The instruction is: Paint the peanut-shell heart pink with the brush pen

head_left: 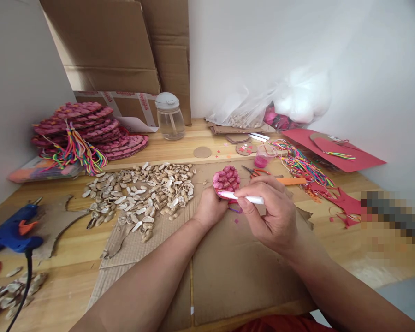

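Note:
My left hand (211,205) is closed on the lower edge of a small round piece covered in pink-painted peanut shells (227,177), holding it tilted up above the cardboard sheet (242,272). My right hand (271,212) pinches a white paintbrush (247,198). Its pink-stained tip lies against the lower left of the shell piece; my left fingers are partly hidden behind it. Just beyond my right hand stand a clear cup of pink paint (262,159) and orange-handled pliers (257,172).
Loose peanut shells (148,189) spread left of my hands. A blue glue gun (15,230) lies far left, its cable hanging forward. Finished pink discs (79,124) are stacked behind, near a water bottle (170,117). Colourful cords (304,163) and red paper (339,150) lie right.

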### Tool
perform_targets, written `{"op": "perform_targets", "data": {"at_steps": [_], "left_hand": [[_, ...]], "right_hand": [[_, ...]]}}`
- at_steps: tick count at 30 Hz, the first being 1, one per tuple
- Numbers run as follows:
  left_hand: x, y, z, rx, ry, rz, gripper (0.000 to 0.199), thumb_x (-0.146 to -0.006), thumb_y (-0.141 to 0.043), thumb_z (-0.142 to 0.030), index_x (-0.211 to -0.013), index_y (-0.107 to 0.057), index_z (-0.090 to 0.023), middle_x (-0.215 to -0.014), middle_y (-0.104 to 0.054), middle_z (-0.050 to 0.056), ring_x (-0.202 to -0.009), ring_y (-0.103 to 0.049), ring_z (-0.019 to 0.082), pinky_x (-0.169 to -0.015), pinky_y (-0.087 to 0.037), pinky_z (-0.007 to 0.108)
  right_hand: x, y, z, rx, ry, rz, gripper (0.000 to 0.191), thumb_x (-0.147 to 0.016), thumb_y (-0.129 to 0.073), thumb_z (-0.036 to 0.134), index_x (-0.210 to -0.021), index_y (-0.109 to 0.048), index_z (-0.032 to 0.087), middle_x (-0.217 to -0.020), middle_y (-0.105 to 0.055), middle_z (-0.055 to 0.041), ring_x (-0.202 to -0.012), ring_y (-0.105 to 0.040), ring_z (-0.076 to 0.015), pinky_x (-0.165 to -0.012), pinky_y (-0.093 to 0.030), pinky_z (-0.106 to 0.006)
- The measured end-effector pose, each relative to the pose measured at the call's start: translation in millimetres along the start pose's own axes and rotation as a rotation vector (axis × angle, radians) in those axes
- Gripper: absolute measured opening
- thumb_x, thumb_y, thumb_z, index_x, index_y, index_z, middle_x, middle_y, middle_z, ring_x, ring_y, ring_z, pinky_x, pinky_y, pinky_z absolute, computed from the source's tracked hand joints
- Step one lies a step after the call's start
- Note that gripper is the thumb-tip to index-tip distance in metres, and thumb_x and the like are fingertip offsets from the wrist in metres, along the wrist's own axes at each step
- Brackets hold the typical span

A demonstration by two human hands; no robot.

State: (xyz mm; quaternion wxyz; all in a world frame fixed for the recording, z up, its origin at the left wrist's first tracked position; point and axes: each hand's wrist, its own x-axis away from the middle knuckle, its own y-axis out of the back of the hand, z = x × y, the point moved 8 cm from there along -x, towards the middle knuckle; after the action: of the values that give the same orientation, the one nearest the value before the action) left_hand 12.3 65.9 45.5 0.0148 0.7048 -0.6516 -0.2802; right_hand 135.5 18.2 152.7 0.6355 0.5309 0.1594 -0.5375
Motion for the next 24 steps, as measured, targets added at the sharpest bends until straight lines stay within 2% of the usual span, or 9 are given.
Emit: {"op": "perform_targets", "data": {"at_steps": [15, 20, 24], "left_hand": [[-1.3, 0.8, 1.7, 0.010, 0.027, 0.005, 0.028, -0.079, -0.061, -0.006, -0.101, -0.074, -0.019, -0.109, -0.078, 0.006, -0.100, -0.072, 0.024, -0.093, -0.056, 0.038], [-1.5, 2.1, 0.1, -0.006, 0.011, -0.004, 0.031, -0.080, -0.061, -0.005, -0.104, -0.074, -0.019, -0.111, -0.077, 0.007, -0.103, -0.071, 0.024, -0.094, -0.055, 0.037], [-2.3, 1.0, 3.3, 0.034, 0.031, 0.000, 0.029, -0.077, -0.058, -0.001, -0.093, -0.074, -0.019, -0.102, -0.079, 0.005, -0.092, -0.072, 0.022, -0.087, -0.057, 0.035]], "right_hand": [[3.2, 1.8, 0.0, 0.010, 0.027, 0.006, 0.012, -0.087, -0.063, 0.014, -0.092, -0.067, 0.023, -0.080, -0.072, -0.0023, -0.086, -0.062, -0.0230, -0.082, -0.047, -0.040], [2.3, 0.1, -0.1, -0.006, 0.043, 0.011, 0.014, -0.086, -0.064, 0.013, -0.092, -0.067, 0.024, -0.082, -0.073, -0.0014, -0.085, -0.062, -0.0226, -0.083, -0.048, -0.040], [3.7, 0.4, -5.0, 0.014, 0.036, 0.013, 0.013, -0.087, -0.063, 0.012, -0.091, -0.067, 0.024, -0.081, -0.073, -0.0019, -0.085, -0.062, -0.0230, -0.083, -0.047, -0.040]]}}
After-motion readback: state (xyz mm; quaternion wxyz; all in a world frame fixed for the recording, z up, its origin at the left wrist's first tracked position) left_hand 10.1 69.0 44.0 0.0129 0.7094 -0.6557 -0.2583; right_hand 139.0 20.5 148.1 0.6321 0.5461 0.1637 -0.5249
